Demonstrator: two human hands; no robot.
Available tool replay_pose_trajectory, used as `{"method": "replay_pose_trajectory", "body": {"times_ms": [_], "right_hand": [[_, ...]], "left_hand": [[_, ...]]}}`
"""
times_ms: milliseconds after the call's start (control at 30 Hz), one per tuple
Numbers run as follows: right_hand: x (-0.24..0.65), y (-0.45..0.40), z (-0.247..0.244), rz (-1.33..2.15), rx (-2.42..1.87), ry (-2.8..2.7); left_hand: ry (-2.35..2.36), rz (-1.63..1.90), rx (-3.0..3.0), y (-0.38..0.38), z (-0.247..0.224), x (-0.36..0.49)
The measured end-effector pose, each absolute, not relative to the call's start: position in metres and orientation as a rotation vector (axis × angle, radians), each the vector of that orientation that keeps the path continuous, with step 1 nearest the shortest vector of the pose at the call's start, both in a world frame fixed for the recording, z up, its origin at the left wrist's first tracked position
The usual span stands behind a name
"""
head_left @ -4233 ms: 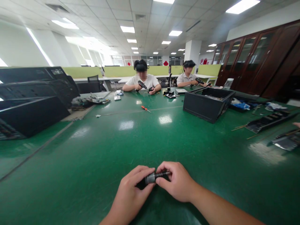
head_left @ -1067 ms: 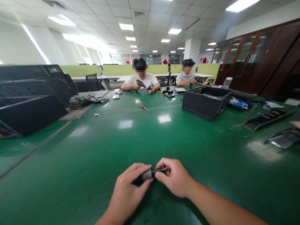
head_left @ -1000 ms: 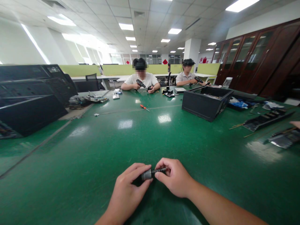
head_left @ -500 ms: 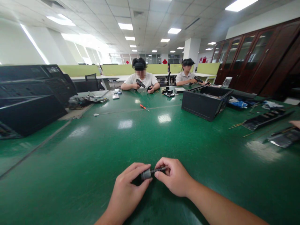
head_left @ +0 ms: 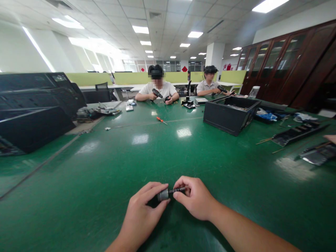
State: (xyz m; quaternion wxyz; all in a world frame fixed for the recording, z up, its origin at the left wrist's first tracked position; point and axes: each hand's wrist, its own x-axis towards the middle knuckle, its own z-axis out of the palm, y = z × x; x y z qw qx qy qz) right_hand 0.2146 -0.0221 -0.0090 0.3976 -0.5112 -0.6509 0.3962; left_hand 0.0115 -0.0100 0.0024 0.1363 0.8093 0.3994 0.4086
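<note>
Low over the front of the green table [head_left: 157, 157], my left hand [head_left: 143, 210] is closed around a short grey metal cylinder [head_left: 163, 195], gripping it between thumb and fingers. A thin dark ridged shaft [head_left: 176, 190] sticks out of the cylinder's right end, so the piece looks like a small motor. My right hand [head_left: 196, 197] pinches the far end of this shaft between thumb and index finger. The fingers hide the shaft's tip, and the left hand covers the cylinder's back end.
Farther back lies an orange-handled screwdriver [head_left: 161, 120]. A black computer case [head_left: 228, 113] stands at the right, with metal parts [head_left: 296, 134] beyond it. Dark casings [head_left: 36, 119] and circuit parts [head_left: 105, 110] occupy the left. Across the table, two people [head_left: 160, 87] hold power drills.
My left hand and the grey cylinder have shifted very slightly left. My right hand keeps its place at the shaft.
</note>
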Motion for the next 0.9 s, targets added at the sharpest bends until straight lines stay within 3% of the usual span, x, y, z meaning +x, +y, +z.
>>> {"method": "replay_pose_trajectory", "body": {"times_ms": [900], "right_hand": [[0.2156, -0.0229, -0.0031, 1.026, -1.283, -1.593]], "left_hand": [[1.175, 1.172, 2.333, -0.0084, 0.0012, 0.0108]]}}
